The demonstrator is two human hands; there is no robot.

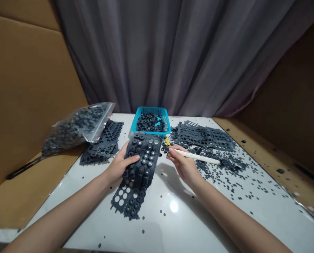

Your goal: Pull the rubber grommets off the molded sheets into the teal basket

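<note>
A dark rubber sheet [139, 168] studded with small black rings lies on the white table [172, 218] in front of me. My left hand [120, 165] grips its left edge, thumb on top and fingers curled under. My right hand [184, 163] is closed in a pinch on a thin white stick tool [201, 158], whose tip points left toward the sheet's upper right corner. A small yellow piece [167, 142] lies just beyond that tip.
A blue basket [139, 117] of loose black rings stands behind the sheet. A clear bag [77, 126] of rings and a stack of sheets [101, 146] lie at the left. Emptied sheets [204, 137] and scattered scraps cover the right. Cardboard walls and a grey curtain surround the table.
</note>
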